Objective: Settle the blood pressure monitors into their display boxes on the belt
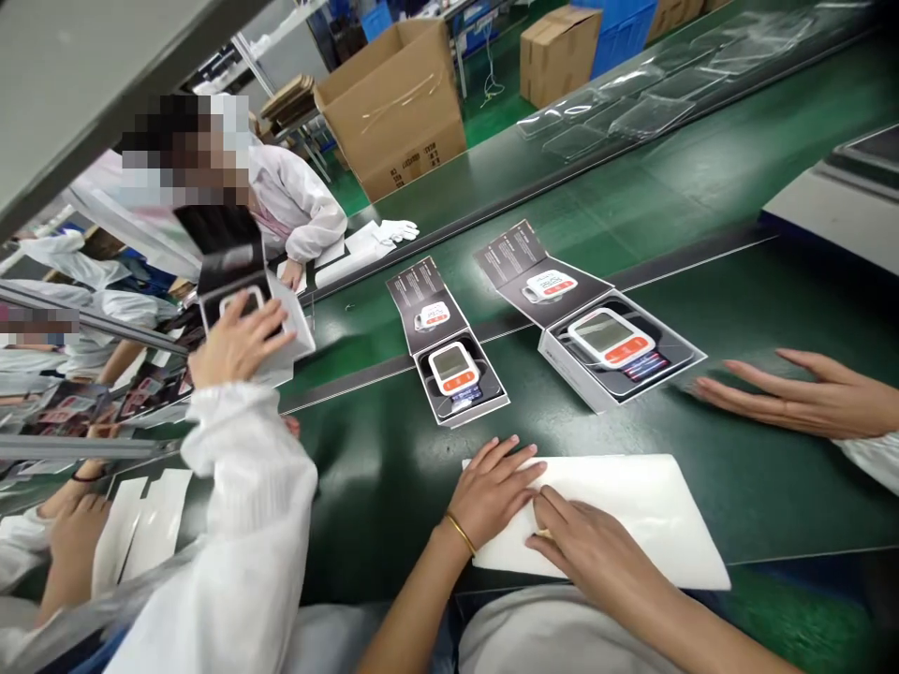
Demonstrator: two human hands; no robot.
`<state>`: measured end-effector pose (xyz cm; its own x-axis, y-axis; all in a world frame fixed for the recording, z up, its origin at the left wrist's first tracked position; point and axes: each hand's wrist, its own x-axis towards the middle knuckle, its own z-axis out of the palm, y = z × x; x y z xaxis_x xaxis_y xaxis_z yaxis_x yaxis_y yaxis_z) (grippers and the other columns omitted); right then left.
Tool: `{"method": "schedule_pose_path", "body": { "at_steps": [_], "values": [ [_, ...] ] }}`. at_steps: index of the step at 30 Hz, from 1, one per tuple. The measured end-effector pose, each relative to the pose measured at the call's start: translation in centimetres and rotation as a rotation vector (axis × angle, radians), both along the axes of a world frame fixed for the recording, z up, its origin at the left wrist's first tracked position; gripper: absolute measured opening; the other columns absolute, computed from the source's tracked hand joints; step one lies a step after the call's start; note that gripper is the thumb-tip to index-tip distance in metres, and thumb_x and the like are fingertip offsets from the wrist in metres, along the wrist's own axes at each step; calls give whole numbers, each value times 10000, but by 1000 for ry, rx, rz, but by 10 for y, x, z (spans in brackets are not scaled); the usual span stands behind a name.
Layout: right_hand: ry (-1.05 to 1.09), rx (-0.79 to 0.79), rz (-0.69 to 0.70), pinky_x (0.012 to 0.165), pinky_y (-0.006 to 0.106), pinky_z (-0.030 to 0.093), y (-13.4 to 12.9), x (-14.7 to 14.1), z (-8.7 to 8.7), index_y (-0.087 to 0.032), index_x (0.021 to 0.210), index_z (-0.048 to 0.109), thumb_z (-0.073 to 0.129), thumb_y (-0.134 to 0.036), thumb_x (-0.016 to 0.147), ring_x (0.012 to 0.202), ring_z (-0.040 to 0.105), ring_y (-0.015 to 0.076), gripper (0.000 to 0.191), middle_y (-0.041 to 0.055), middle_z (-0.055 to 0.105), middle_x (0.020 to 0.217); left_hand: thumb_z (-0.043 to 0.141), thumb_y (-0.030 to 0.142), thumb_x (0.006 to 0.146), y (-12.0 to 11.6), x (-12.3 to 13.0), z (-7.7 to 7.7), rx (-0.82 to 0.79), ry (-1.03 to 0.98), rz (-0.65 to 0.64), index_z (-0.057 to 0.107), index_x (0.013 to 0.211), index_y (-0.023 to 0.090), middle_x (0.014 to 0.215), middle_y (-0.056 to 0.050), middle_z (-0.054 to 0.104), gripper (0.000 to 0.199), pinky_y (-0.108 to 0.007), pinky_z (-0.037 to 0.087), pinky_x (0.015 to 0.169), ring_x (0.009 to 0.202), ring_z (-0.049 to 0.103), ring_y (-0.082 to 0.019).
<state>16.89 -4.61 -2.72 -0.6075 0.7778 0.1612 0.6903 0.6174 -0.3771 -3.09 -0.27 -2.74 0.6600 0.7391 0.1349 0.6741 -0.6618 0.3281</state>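
White rectangular sheet (632, 515) lies on the glossy green surface (779, 505); the left hand (492, 491) and right hand (590, 552) rest on it, open, fingers gently curved.

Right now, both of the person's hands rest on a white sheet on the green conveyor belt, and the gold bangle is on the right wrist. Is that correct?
Not quite: the head view shows the gold bangle on the wrist of the left hand, not the right hand. Both hands do rest on the white sheet on the green conveyor belt.
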Motion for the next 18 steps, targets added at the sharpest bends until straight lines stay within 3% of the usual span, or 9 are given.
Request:
{"method": "schedule_pose_path", "body": {
  "at_steps": [6, 9, 11, 13, 16, 18],
  "values": [
    [-8, -49, -12, 615, 380, 571, -2, -12, 3, -164, 982, 591, 799, -104, 796, 715, 717, 267, 285, 69, 706, 937, 505, 307, 1050, 0, 1, -4, 53, 3, 3, 523, 1445, 289, 1519, 17, 588, 395, -481, 461, 1221, 1478, 467, -211],
    [137, -275, 3, 594, 317, 536, 0, 0, 23, -206, 936, 573, 852, -161, 772, 712, 707, 220, 326, 25, 711, 941, 534, 316, 1039, -2, 0, -4, 66, 2, -1, 523, 1442, 287, 1496, 5, 611, 403, -490, 486, 1201, 1470, 478, -211],
    [320, -453, 3, 588, 265, 512, 11, 29, 40, -239, 867, 538, 833, -266, 828, 691, 670, 164, 299, -28, 674, 874, 541, 322, 1035, -2, 1, -2, 90, -10, -5, 521, 1444, 282, 1489, -20, 616, 411, -507, 505, 1179, 1467, 484, -225],
    [506, -472, -86, 593, 248, 505, 31, 72, 55, -255, 828, 519, 723, -412, 935, 686, 634, 142, 279, -25, 636, 849, 543, 315, 1030, 1, 8, 4, 113, -57, 33, 509, 1456, 270, 1516, -60, 587, 429, -531, 508, 1171, 1489, 456, -248],
    [531, -180, -403, 635, 297, 511, 70, 145, 69, -265, 834, 552, 609, -585, 978, 742, 645, 179, 355, 40, 657, 908, 579, 320, 1009, 17, 39, 20, 128, -178, 116, 450, 1498, 253, 1547, -104, 547, 511, -541, 477, 1198, 1516, 416, -262],
    [425, -39, -500, 669, 320, 515, 95, 180, 73, -264, 833, 578, 627, -684, 926, 817, 673, 220, 433, 56, 661, 880, 620, 372, 987, 36, 73, 31, 142, -230, 115, 410, 1522, 238, 1541, -124, 551, 590, -544, 452, 1220, 1513, 422, -274]
  ]
}}
